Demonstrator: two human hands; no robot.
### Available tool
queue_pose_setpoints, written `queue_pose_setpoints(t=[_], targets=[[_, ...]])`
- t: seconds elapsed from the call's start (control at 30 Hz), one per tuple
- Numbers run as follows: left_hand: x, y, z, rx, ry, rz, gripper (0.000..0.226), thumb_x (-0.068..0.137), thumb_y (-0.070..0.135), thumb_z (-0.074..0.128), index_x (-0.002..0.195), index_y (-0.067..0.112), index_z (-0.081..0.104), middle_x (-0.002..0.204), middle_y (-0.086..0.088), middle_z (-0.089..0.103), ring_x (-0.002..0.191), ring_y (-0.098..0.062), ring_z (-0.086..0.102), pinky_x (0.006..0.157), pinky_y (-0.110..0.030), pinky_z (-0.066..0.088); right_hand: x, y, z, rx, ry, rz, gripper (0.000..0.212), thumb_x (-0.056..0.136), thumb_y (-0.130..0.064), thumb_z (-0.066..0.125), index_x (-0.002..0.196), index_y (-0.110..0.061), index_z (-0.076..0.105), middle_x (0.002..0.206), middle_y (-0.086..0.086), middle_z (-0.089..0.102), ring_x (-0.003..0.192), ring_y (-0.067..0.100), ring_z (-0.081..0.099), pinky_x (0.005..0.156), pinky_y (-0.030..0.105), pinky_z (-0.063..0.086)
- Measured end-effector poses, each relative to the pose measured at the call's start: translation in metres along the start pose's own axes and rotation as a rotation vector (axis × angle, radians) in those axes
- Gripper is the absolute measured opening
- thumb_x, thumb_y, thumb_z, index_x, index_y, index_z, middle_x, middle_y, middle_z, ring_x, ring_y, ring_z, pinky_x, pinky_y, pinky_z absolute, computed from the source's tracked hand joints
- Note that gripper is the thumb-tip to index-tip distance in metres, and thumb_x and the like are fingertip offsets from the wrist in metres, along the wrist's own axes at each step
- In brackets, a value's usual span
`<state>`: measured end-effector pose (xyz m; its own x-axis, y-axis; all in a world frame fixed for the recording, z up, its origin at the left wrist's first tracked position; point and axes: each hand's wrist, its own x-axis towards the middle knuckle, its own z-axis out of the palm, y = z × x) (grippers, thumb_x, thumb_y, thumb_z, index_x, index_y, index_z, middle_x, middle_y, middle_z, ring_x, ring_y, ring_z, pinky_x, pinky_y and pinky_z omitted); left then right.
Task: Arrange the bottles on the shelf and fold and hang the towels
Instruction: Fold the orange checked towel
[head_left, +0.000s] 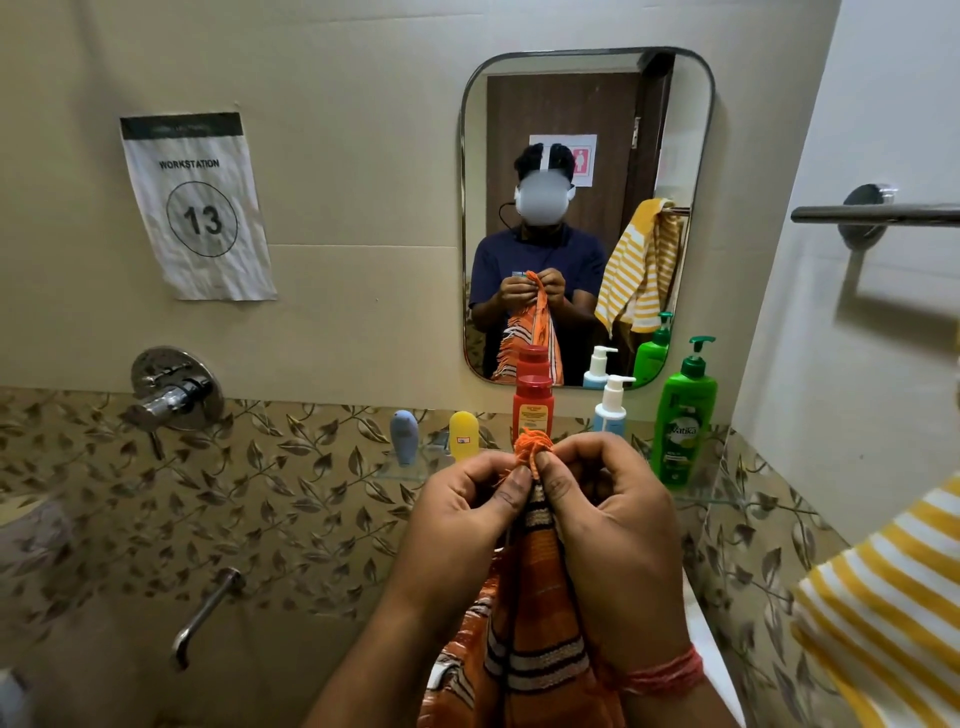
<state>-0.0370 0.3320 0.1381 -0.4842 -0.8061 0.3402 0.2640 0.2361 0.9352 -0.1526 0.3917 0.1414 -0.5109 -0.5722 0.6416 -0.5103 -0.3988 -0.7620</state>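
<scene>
An orange towel (535, 613) with dark and cream stripes hangs bunched between my hands at the centre bottom. My left hand (462, 519) and my right hand (608, 514) both pinch its fringed top edge, thumbs close together. Behind them, on a glass shelf (711, 499), stand a grey-blue bottle (404, 436), a yellow bottle (464, 435), a red bottle (532, 405), a white pump bottle (611, 405) and a tall green pump bottle (681, 415). A yellow-and-white striped towel (883, 608) hangs at the right edge.
A metal towel bar (872, 214) sticks out from the right wall. A mirror (587, 156) above the shelf reflects a person holding the towel. A mixer valve (174, 389) and a spout (205, 613) are on the left wall beside a paper sign (197, 208).
</scene>
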Motion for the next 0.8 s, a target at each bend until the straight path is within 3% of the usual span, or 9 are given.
queue_pose_setpoints(t=[0.13,0.23,0.33,0.43,0.53,0.6,0.7,0.77,0.8], targets=[[-0.007,0.003,0.003,-0.013,0.0,0.008,0.02,0.084,0.032,0.068,0.095,0.017,0.076,0.097,-0.012,0.076,0.097,-0.029,0.074,0.084,-0.042,0.061,-0.007,-0.003,0.004,-0.049,0.061,0.02,0.017,0.084,-0.033,0.07,0.077,-0.026,0.057,0.072,-0.004,0.061,0.067,0.013,0.06,0.059,0.043,0.055],[-0.012,0.001,0.003,-0.07,0.059,-0.003,0.016,0.081,0.029,0.072,0.09,0.016,0.075,0.094,-0.015,0.075,0.093,-0.032,0.073,0.079,-0.041,0.06,-0.012,-0.001,0.006,-0.052,0.006,0.045,0.027,0.084,-0.046,0.064,0.074,-0.024,0.051,0.068,0.0,0.056,0.062,0.017,0.055,0.056,0.045,0.052],[-0.015,0.001,-0.001,-0.152,0.128,-0.064,0.018,0.082,0.025,0.07,0.092,0.011,0.075,0.097,-0.02,0.074,0.093,-0.037,0.073,0.079,-0.046,0.059,-0.015,-0.001,0.001,0.027,-0.171,0.033,0.026,0.089,-0.046,0.06,0.076,-0.024,0.053,0.071,-0.002,0.058,0.06,0.01,0.055,0.055,0.035,0.049],[-0.013,0.007,-0.015,-0.2,0.25,-0.101,0.019,0.087,0.025,0.065,0.095,0.01,0.074,0.089,-0.018,0.073,0.08,-0.032,0.071,0.077,-0.046,0.057,-0.021,0.011,-0.015,0.006,-0.499,0.053,0.023,0.088,-0.049,0.061,0.081,-0.027,0.06,0.073,-0.004,0.062,0.062,0.011,0.057,0.057,0.033,0.047],[-0.01,0.012,-0.034,-0.17,0.39,-0.085,0.015,0.097,0.018,0.061,0.099,0.011,0.073,0.079,-0.008,0.073,0.069,-0.023,0.07,0.066,-0.037,0.058,-0.033,0.028,-0.03,-0.038,-0.756,0.113,0.033,0.086,-0.057,0.063,0.087,-0.023,0.066,0.08,-0.001,0.064,0.071,0.011,0.06,0.064,0.032,0.049],[-0.008,0.011,-0.044,-0.185,0.493,-0.087,0.013,0.099,0.015,0.059,0.099,0.013,0.072,0.074,-0.002,0.074,0.065,-0.017,0.071,0.058,-0.03,0.057,-0.042,0.034,-0.036,0.015,-0.839,0.194,0.025,0.088,-0.049,0.066,0.092,-0.024,0.071,0.089,-0.003,0.07,0.083,0.013,0.067,0.073,0.034,0.053],[-0.009,0.007,-0.055,-0.181,0.649,-0.08,0.015,0.099,0.014,0.059,0.094,0.02,0.072,0.075,0.003,0.075,0.071,-0.016,0.071,0.066,-0.032,0.058,-0.049,0.037,-0.046,-0.053,-0.96,0.235,0.014,0.089,-0.042,0.068,0.079,-0.033,0.072,0.083,-0.015,0.07,0.082,0.004,0.066,0.071,0.021,0.049],[-0.012,0.004,-0.066,-0.145,0.748,-0.056,0.016,0.099,0.013,0.06,0.091,0.021,0.071,0.08,0.004,0.073,0.08,-0.018,0.069,0.076,-0.034,0.057,-0.051,0.043,-0.052,-0.211,-1.011,0.217,0.025,0.089,-0.046,0.066,0.076,-0.026,0.071,0.077,-0.014,0.068,0.077,0.004,0.064,0.069,0.023,0.049],[-0.013,0.004,-0.07,-0.137,0.786,-0.04,0.016,0.099,0.013,0.06,0.09,0.021,0.07,0.082,0.004,0.072,0.081,-0.017,0.069,0.076,-0.033,0.056,-0.052,0.045,-0.055,-0.27,-1.036,0.219,0.026,0.089,-0.049,0.065,0.082,-0.025,0.073,0.085,-0.015,0.071,0.083,0.001,0.065,0.075,0.027,0.052]])
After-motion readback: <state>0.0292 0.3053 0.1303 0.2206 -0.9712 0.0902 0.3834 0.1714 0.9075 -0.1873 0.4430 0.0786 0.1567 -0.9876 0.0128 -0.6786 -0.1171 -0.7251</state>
